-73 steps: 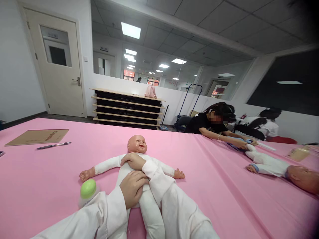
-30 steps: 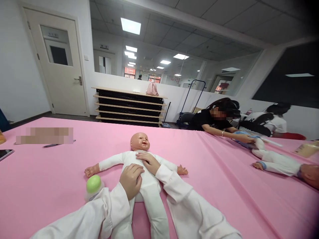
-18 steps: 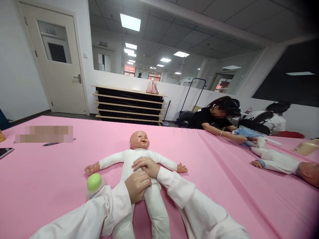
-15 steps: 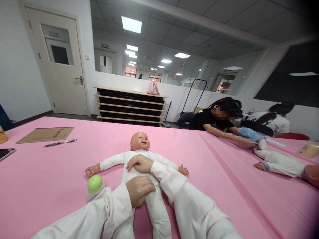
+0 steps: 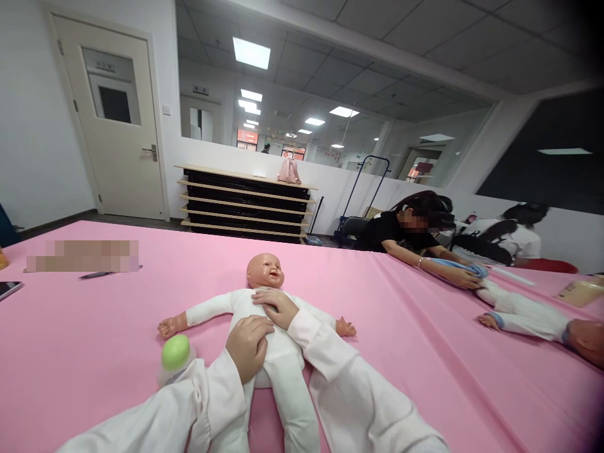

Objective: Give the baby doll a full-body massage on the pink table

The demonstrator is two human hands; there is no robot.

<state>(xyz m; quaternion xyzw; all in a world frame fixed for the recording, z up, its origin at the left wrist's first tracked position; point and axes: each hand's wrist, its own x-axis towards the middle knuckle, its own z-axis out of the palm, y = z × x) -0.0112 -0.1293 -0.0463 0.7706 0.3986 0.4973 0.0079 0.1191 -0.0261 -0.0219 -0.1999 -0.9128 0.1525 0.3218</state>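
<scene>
A baby doll (image 5: 285, 355) with a soft white body lies on its back in front of me, its head away from me and its arms spread to both sides. My left hand (image 5: 248, 346) rests on its belly, fingers lying along the cloth. Higher up, on the chest, my right hand (image 5: 278, 307) lies with its fingers stretched out. Neither palm shows, and I see nothing held in them. Close to my left sleeve stands a bottle with a green cap (image 5: 175, 352), its lower part hidden by the sleeve.
On the pink tablecloth (image 5: 108, 327) at the left are a pen (image 5: 101, 274), a blurred-out flat item and a phone (image 5: 9, 289). Across the table at right, a person (image 5: 396, 233) handles blue cloth (image 5: 457, 267) at another doll's legs (image 5: 495, 292).
My left hand has slid up the doll's body toward the chest. My right hand has shifted slightly right. The other person's hands and the blue cloth have moved a little left.
</scene>
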